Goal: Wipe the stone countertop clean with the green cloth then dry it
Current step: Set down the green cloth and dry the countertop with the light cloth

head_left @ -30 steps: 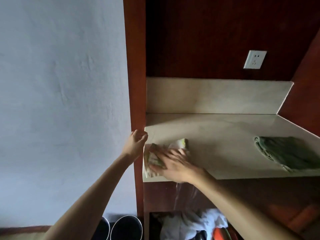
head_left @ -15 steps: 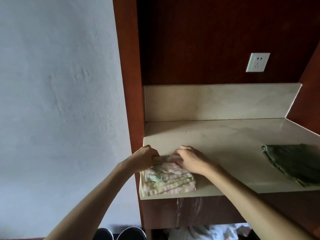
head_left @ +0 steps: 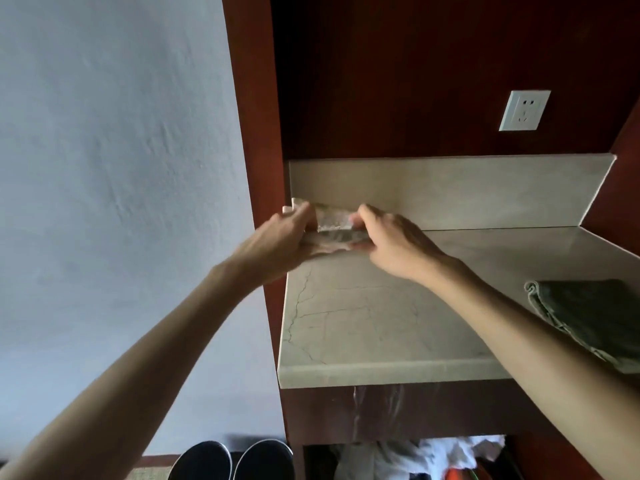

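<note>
The pale stone countertop (head_left: 363,327) fills a wooden niche. A light, folded patterned cloth (head_left: 332,225) lies at its back left corner, against the stone backsplash (head_left: 467,192). My left hand (head_left: 277,244) grips the cloth's left end and my right hand (head_left: 391,240) grips its right end, both pressing it down. A dark green cloth (head_left: 588,313) lies flat at the right edge of the counter, apart from both hands.
A white wall socket (head_left: 524,110) sits on the dark wood back panel. The niche's wooden left post (head_left: 256,133) borders a plain white wall. Below the counter are crumpled clothes (head_left: 415,455) in an open compartment and two dark shoes (head_left: 232,460) on the floor.
Both hands have pushed the light cloth from the front left edge of the counter to the back left corner. The green cloth has not moved.
</note>
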